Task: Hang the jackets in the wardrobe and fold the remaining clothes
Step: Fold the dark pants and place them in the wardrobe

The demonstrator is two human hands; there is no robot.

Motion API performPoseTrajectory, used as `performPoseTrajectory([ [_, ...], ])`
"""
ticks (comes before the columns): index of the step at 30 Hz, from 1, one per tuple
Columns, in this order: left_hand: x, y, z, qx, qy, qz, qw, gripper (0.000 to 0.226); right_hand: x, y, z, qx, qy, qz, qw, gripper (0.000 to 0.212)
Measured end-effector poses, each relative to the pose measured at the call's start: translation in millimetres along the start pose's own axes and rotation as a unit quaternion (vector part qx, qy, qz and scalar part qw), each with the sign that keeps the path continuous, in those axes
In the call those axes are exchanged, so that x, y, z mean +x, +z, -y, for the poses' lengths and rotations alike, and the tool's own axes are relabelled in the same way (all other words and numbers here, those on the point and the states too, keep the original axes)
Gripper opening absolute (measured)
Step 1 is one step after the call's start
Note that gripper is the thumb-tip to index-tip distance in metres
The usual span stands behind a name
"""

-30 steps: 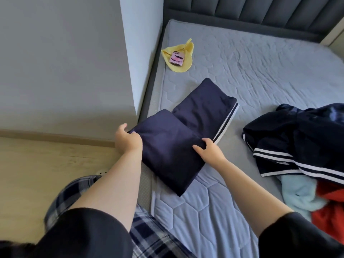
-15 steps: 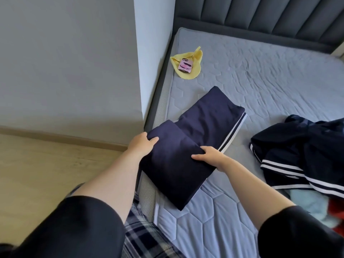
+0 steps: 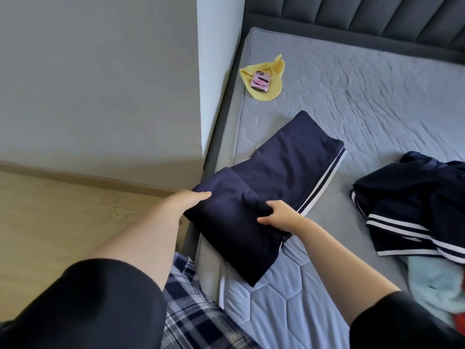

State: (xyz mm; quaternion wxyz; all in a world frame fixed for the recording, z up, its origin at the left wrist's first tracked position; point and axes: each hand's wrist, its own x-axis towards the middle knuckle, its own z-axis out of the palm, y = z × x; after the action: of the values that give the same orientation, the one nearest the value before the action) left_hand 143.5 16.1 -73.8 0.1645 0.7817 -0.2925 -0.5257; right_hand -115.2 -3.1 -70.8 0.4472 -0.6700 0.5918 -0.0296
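On the mattress (image 3: 377, 102), right hand (image 3: 279, 216) pinches the folded navy trousers (image 3: 284, 167); left hand (image 3: 187, 201) rests flat on them.

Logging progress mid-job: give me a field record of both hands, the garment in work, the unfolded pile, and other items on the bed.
surface: grey quilted mattress
in work: navy blue trousers with white side stripes, partly folded, near the mattress's left edge
left hand: on the fold's left corner; grip unclear
right hand: grips the fold's right edge
unfolded: dark navy white-striped garment, light blue cloth, red cloth, heaped at right
other: pink phone lying on a yellow cloth
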Motion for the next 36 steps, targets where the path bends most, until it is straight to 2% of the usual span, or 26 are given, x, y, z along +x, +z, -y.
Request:
performPoseTrajectory([
  [3,-2,6,6,-0.054,-0.022,0.023,0.998,0.092,-7,3,9,-0.203,0.009,-0.086,0.975,0.048],
  [5,0,7,8,-0.1,-0.028,0.026,0.994,0.083,-17,17,17,-0.317,-0.042,-0.165,0.933,0.068],
  [7,1,6,8,-0.142,-0.027,0.017,0.989,0.072,-27,38,25,-0.351,-0.139,-0.276,0.884,0.067],
  [8,0,5,8,-0.15,-0.025,0.012,0.988,0.069,-31,48,26,-0.341,-0.169,-0.294,0.877,0.062],
  [10,-3,6,5,-0.139,-0.019,0.001,0.99,0.066,-36,64,22,-0.336,-0.153,-0.202,0.907,0.057],
  [12,-6,8,3,-0.132,-0.012,-0.002,0.991,0.061,-33,70,10,-0.331,-0.083,-0.091,0.935,0.055],
  [13,-8,9,2,-0.138,-0.01,-0.001,0.99,0.057,-32,69,8,-0.33,-0.071,-0.086,0.937,0.055],
  [16,-9,5,3,-0.163,0.004,-0.013,0.987,0.053,-35,75,19,-0.298,-0.079,-0.149,0.94,0.063],
  [18,-9,3,4,-0.16,0.022,-0.038,0.986,0.055,-43,87,28,-0.299,-0.091,-0.174,0.934,0.081],
  [20,-10,2,4,-0.134,0.048,-0.075,0.987,0.055,-53,102,32,-0.343,-0.092,-0.161,0.921,0.1],
  [22,-12,5,2,-0.088,0.072,-0.107,0.988,0.052,-57,110,32,-0.387,-0.058,-0.146,0.909,0.109],
  [25,-18,6,-5,-0.017,0.09,-0.135,0.987,0.038,-56,108,41,-0.391,-0.022,-0.137,0.91,0.102],
  [27,-21,3,-11,-0.009,0.084,-0.135,0.987,0.032,-54,99,48,-0.361,-0.038,-0.134,0.922,0.091],
  [31,-25,-8,-15,-0.142,0.053,-0.094,0.984,0.034,-59,64,63,-0.262,-0.097,-0.098,0.955,0.048],
  [33,-30,-12,-16,-0.239,0.051,-0.062,0.968,0.025,-60,47,71,-0.211,-0.092,-0.069,0.971,0.047],
  [34,-32,-14,-17,-0.311,0.05,-0.045,0.948,0.022,-59,40,74,-0.182,-0.088,-0.056,0.978,0.049],
  [36,-35,-18,-17,-0.458,0.04,-0.015,0.888,0.041,-54,30,77,-0.096,-0.089,-0.029,0.991,0.045],
])
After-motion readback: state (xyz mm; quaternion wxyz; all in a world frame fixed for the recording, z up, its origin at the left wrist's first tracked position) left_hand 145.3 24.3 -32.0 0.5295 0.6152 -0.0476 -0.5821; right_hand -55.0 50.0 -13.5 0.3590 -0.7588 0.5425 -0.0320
